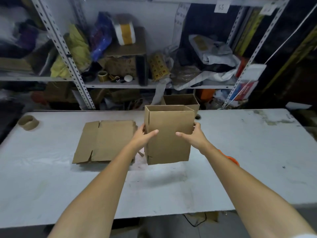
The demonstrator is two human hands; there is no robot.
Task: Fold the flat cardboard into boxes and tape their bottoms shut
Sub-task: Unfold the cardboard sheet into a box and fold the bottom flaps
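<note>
An opened-up brown cardboard box (169, 143) is held upright above the table, its top open. My left hand (143, 134) grips its left side, thumb across the front face and fingers round the edge. My right hand (193, 134) grips the right side the same way. A stack of flat cardboard blanks (104, 141) lies on the table just left of the box. Behind the held box stands another open cardboard box (181, 100) at the table's far edge.
The white table (240, 152) carries a roll of brown tape (28, 122) at the far left and an orange object (231, 159) partly hidden by my right forearm. Cluttered metal shelves (120, 66) stand behind the table.
</note>
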